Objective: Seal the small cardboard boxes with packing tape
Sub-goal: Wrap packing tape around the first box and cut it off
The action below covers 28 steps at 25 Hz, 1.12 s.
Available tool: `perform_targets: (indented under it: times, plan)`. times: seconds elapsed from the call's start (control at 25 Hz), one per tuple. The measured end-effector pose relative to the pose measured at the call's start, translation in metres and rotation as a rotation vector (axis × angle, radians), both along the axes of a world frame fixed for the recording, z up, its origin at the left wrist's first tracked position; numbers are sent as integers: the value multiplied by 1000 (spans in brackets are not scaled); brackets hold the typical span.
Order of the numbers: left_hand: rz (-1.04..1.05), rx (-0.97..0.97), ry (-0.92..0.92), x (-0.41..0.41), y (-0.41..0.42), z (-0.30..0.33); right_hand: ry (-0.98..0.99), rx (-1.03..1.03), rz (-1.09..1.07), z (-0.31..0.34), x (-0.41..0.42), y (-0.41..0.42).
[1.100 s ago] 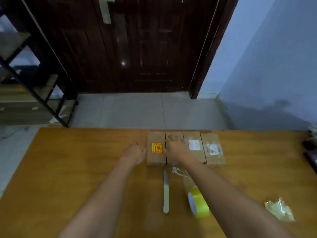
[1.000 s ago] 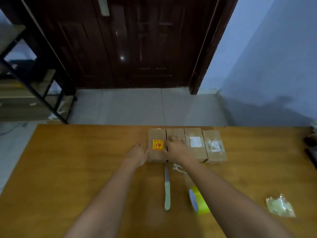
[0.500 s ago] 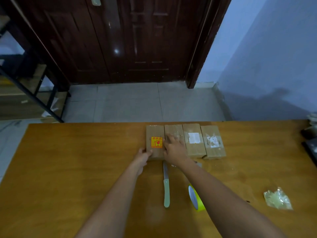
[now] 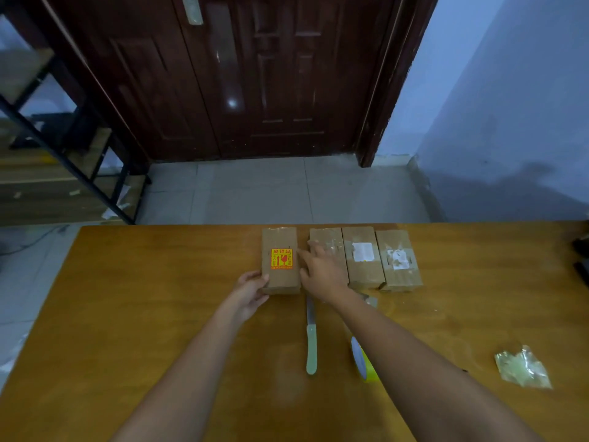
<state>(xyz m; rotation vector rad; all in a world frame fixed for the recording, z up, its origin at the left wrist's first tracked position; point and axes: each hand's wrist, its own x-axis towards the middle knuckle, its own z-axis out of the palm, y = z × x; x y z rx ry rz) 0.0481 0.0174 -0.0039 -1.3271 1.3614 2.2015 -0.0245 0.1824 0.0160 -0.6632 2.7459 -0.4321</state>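
Room: dark wooden door (image 4: 255, 74) stood beyond the far table edge, pale blue wall (image 4: 510, 106) to its right, grey tiled floor (image 4: 271, 193) between door and table.
Surface: wooden table (image 4: 143, 314) carried all items and both forearms.
Box row: three cardboard boxes (image 4: 363, 260) lay side by side, touching, just right of the right hand; two bore torn white labels.
Separated box: labelled box (image 4: 280, 263) with an orange-yellow sticker lay between the two hands, set slightly apart from the row by a narrow gap.
Left hand: left hand (image 4: 251, 290) gripped the near left corner of the labelled box, fingers curled round its edge.
Right hand: right hand (image 4: 322, 269) lay in the gap, fingers extended and loosely spread, tips touching the labelled box's right side and the nearest row box.
Tape: yellow tape roll (image 4: 363, 362) stood on edge beneath the right forearm, partly hidden.
Knife: knife (image 4: 311, 339) with pale green handle lay nearer the person than both hands, blade pointing toward the boxes.
Scrap: crumpled tape wad (image 4: 522, 368) lay far right of the right forearm.
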Motion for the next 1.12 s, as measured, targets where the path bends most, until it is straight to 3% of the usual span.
perform_targets:
  times: [0.2,0.32,0.44,0.68,1.0,1.12]
  plan:
    - [-65,53,119,41,-12,22,-270,-470,-276,4,33,-15]
    - [-179,-67,118,77,-19,14,-445,-715,-419,-4,76,-20]
    - [-244,-244,103,128,-21,-5,-499,-816,-542,-25,140,-28]
    - [-404,-387,30,201,-20,-46,-496,-645,-602,-50,212,-32]
    - [-453,-465,0,196,-20,-58,-529,-516,-531,-51,214,-28]
    - [-504,-640,7,193,-17,-52,-297,-395,-472,-44,207,-14]
